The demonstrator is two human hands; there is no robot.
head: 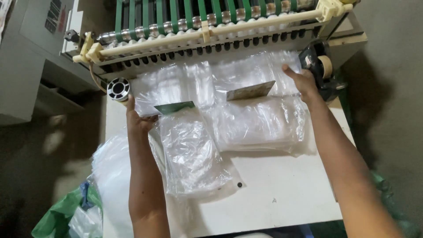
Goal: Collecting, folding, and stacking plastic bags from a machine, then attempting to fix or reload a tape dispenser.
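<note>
Two stacks of clear plastic bags lie side by side at the outlet of a machine with green belts [185,17]. My left hand [140,120] grips the left edge of the left stack [167,86], by a green card [174,107] lying on it. My right hand [299,81] rests on the right edge of the right stack [251,70], next to a grey card [250,91]. Nearer me lie two more piles of bags, one in the middle [191,154] and one to the right [257,125].
All of it sits on a white table [282,189]. A tape dispenser [319,64] stands at the table's right rear. A small spool [119,89] sits at the left rear. More clear film [110,167] and a green bag [57,216] hang off the left side.
</note>
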